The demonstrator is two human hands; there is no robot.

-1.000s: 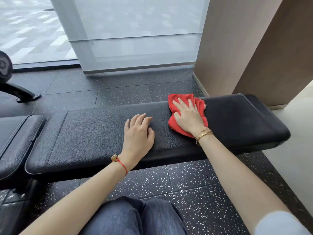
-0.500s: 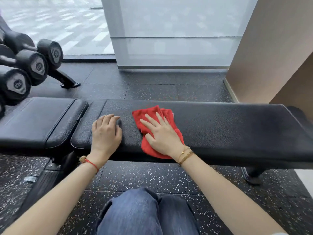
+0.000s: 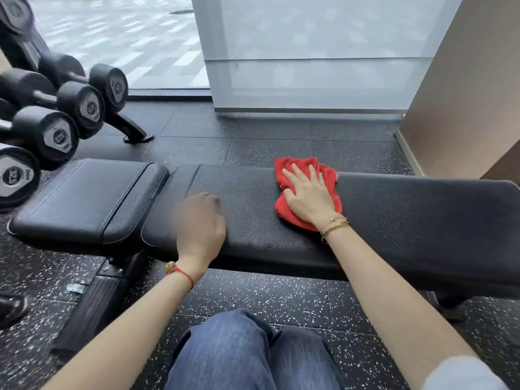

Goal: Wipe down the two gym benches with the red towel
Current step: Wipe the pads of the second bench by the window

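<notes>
A long black padded gym bench (image 3: pixel 408 220) runs across the view, with its shorter seat pad (image 3: pixel 84 198) at the left end. The crumpled red towel (image 3: pixel 284 170) lies on the long pad. My right hand (image 3: pixel 308 195) presses flat on the towel with fingers spread and straight. My left hand (image 3: pixel 201 223) rests on the same pad near its left end, blurred, its fingers pointing away from me. Only this one bench is in view.
A rack of black dumbbells (image 3: pixel 62 114) stands at the left, close to the seat pad. A frosted glass panel (image 3: pixel 309 66) and a brown wall (image 3: pixel 464 80) rise behind the bench. My knees in jeans (image 3: pixel 247 353) are below, over speckled rubber flooring (image 3: pixel 281 296).
My right hand has slid the towel to the right along the pad, away from my left hand. The view has shifted, showing more of the dumbbell rack.
</notes>
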